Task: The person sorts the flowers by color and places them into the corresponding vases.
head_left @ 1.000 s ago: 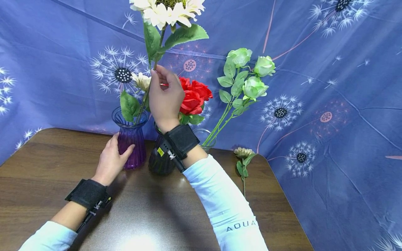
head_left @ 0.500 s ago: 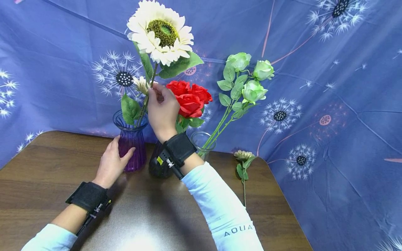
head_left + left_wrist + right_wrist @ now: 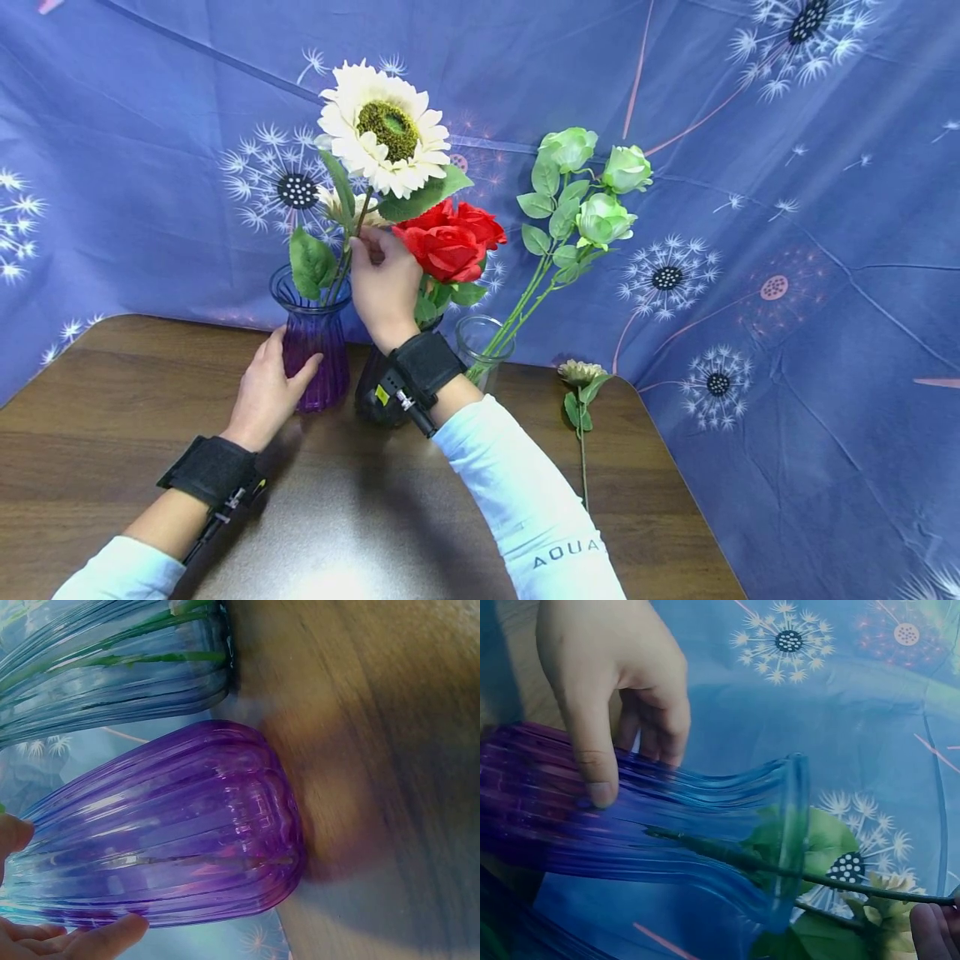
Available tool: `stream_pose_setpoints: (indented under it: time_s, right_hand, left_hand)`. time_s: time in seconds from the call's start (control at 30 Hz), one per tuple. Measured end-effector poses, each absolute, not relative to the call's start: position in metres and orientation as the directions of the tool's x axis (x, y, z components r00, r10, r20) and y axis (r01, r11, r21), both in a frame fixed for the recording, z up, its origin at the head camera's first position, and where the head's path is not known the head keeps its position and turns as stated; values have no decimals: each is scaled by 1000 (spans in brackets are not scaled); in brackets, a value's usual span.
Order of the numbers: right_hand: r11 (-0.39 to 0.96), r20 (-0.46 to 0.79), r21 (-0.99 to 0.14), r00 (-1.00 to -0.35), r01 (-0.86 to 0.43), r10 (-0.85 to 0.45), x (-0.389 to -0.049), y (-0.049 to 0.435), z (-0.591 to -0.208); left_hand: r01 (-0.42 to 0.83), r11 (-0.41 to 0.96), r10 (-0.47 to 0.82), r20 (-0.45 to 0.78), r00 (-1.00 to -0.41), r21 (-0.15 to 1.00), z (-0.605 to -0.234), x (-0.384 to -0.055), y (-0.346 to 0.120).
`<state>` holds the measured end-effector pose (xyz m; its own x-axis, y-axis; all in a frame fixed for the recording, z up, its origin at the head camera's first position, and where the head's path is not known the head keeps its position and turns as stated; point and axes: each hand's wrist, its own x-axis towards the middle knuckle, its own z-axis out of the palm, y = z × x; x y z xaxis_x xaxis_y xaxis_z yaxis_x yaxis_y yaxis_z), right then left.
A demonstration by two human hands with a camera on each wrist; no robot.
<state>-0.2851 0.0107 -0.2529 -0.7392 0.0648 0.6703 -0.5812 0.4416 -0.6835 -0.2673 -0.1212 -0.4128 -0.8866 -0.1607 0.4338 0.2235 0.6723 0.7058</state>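
Observation:
My left hand grips the ribbed purple glass vase, which stands upright on the table, thumb on one side and fingers on the other. Above the rim, my right hand pinches the stem of a large white sunflower with a dark green centre. In the right wrist view, the lower stem passes through the vase mouth, its tip inside the blue-tinted neck. A smaller cream flower with a green leaf is also in this vase, partly hidden behind the sunflower.
Right beside the purple vase, a dark glass vase holds red roses. A clear glass vase with green roses leans them rightward. One cream flower lies on the wooden table at the right. A blue cloth hangs behind.
My right hand has come down with the sunflower, lowering its head from the top of the head view and its stem toward the purple vase. The left hand stays on the vase.

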Motion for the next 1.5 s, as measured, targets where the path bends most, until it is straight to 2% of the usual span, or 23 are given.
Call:
stream_pose_setpoints:
  time_s: [0.37, 0.7, 1.0, 1.5]
  right_hand:
    - [457, 609, -728, -788, -510, 90, -292, 9, -268]
    - [527, 562, -721, -825, -450, 64, -294, 5, -278]
    - [596, 549, -689, -834, -413, 57, -298, 3, -285]
    - [580, 547, -709, -832, -401, 95, -301, 5, -285]
  left_hand:
    - [236, 671, -169, 455, -874, 703, -415, -269, -120]
    - [237, 671, -176, 462, -870, 702, -416, -268, -121]
    - [237, 666, -175, 457, -872, 707, -416, -268, -118]
    - [231, 667, -183, 456, -871, 708, -415, -267, -119]
